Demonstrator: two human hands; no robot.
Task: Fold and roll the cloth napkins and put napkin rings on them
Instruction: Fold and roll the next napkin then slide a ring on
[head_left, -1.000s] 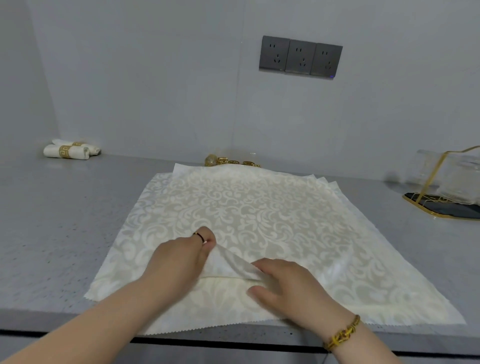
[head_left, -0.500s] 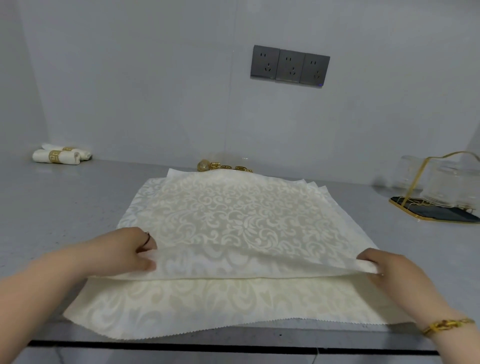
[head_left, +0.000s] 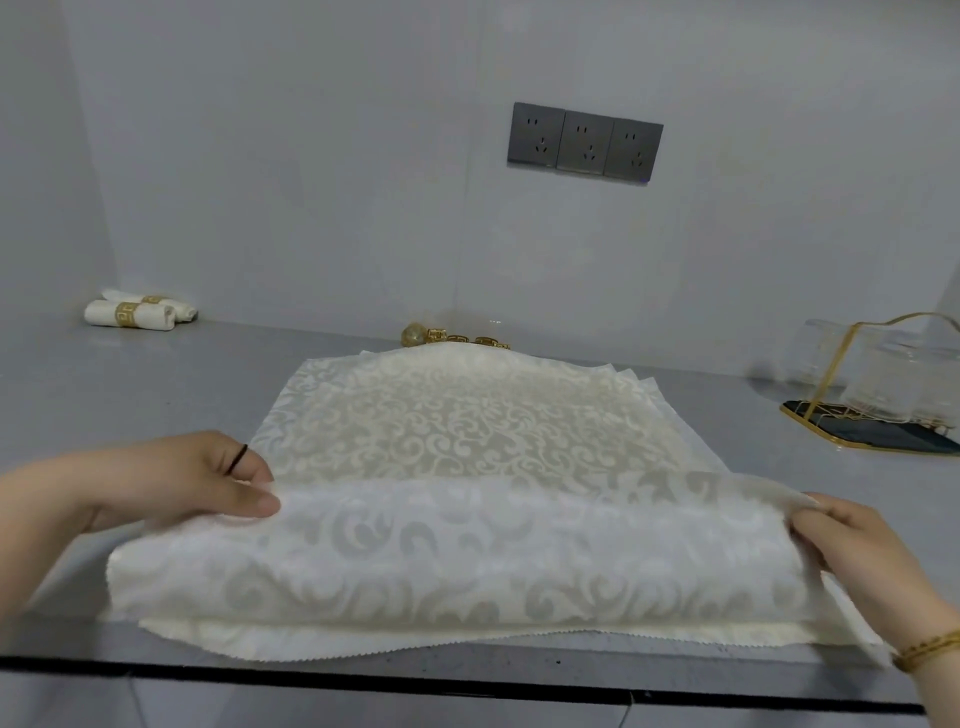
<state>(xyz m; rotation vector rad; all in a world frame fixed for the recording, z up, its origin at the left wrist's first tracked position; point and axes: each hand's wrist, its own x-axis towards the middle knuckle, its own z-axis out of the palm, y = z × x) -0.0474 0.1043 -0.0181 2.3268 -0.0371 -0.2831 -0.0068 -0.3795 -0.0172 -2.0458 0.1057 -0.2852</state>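
**Top napkin raised for its first fold**

Two hands work one cloth. The left hand (head_left: 171, 483), at the lower left of the frame, pinches one near corner of the top napkin (head_left: 467, 551) between thumb and fingers. The right hand (head_left: 872, 556), at the lower right, pinches the other near corner. Holding both corners keeps the raised near edge taut and level, probably so it can be carried over to the far edge as a straight half-fold.

That napkin lies at centre frame on a stack of napkins (head_left: 332, 636) on the grey tabletop (head_left: 130, 395). Several layered edges show, too close together to count.

At the upper left lie two rolled napkins (head_left: 137, 313), each wearing a gold band. Loose napkin rings (head_left: 457, 336) wait behind the stack, partly hidden, so their number is unclear. On the wall are three sockets (head_left: 584, 143).
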